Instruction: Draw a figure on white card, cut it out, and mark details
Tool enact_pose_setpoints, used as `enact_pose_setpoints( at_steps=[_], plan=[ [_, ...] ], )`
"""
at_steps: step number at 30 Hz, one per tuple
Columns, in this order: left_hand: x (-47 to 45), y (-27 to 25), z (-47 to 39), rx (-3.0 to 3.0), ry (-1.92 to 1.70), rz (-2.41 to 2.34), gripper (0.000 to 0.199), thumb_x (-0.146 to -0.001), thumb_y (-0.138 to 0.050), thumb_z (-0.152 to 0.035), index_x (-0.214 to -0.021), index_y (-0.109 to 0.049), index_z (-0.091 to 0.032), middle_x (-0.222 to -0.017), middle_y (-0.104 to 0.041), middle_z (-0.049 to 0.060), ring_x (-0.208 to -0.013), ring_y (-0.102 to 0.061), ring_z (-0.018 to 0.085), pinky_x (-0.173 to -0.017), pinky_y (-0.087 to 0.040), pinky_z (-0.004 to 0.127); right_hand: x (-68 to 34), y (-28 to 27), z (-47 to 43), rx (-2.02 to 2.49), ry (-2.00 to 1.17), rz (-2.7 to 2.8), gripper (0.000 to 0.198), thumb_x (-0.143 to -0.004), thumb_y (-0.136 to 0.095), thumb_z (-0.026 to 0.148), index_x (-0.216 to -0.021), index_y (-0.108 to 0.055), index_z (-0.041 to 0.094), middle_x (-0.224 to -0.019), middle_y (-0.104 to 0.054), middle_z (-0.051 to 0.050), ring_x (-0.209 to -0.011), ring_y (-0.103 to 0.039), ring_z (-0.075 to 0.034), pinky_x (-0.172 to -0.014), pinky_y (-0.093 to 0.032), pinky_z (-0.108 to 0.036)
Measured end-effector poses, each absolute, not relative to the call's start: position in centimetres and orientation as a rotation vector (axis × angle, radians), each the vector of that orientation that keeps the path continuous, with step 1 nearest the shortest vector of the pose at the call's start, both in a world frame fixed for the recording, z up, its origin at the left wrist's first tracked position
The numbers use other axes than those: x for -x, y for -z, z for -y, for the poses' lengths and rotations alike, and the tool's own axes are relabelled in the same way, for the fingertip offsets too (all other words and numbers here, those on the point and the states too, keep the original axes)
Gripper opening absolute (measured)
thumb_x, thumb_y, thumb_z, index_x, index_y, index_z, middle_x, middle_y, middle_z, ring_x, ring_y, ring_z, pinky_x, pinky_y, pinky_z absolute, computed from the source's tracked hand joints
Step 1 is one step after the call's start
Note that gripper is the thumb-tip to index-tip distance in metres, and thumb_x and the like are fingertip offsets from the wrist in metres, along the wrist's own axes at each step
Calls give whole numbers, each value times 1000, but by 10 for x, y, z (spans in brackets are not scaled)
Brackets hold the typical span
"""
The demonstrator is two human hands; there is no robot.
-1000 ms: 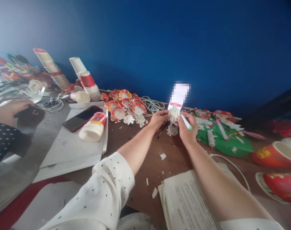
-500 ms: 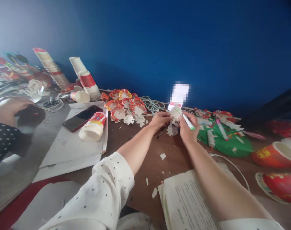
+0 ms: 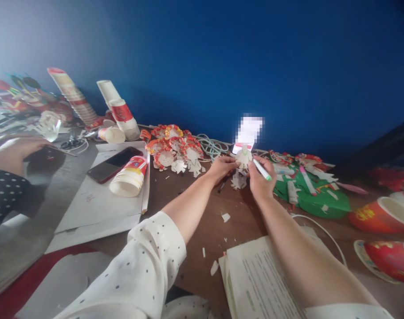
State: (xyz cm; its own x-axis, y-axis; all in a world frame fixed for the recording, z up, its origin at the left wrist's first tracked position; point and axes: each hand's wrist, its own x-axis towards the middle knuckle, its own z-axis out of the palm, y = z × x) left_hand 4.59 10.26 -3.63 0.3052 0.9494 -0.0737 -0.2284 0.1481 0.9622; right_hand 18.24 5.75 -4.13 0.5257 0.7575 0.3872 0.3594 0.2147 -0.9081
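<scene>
A small white paper cutout (image 3: pixel 243 157) is held up between my two hands, over the brown table. My left hand (image 3: pixel 224 168) pinches its left edge. A white marker with a green end (image 3: pixel 262 169) lies in my right hand (image 3: pixel 262 180), whose fingertips also touch the cutout's right side. Beneath the cutout, another pale paper cutout (image 3: pixel 239 180) rests on the table. Just behind my hands a phone-like bright screen (image 3: pixel 250 133), blurred out, leans against the blue wall.
Red-and-white paper cutouts (image 3: pixel 175 146) are heaped left of my hands. To the right lies a green sheet (image 3: pixel 331 206) with markers and scraps. Nearer are printed papers (image 3: pixel 255 279). Leftward are a paper cup (image 3: pixel 128 176), a dark phone (image 3: pixel 115 164) and another person's hand (image 3: pixel 18 148).
The white cutout has turned slightly and shows a rounder face in my hands. Both hands keep nearly the same place, with the marker still in the right.
</scene>
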Motion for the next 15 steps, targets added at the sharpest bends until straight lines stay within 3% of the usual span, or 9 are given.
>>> enact_pose_setpoints(
  at_steps=[15],
  plan=[
    [-47, 36, -102, -994, -1064, -836, 24, -73, -84, -28, -71, -65, -13, -52, -50, -5, -47, -41, 4, -47, -27, 18, -181, 46, -61, 1347, -354, 1053, 36, -81, -67, 46, -104, -69, 18, -80, -74, -5, -50, -60, -15, -47, -50, -29]
  ],
)
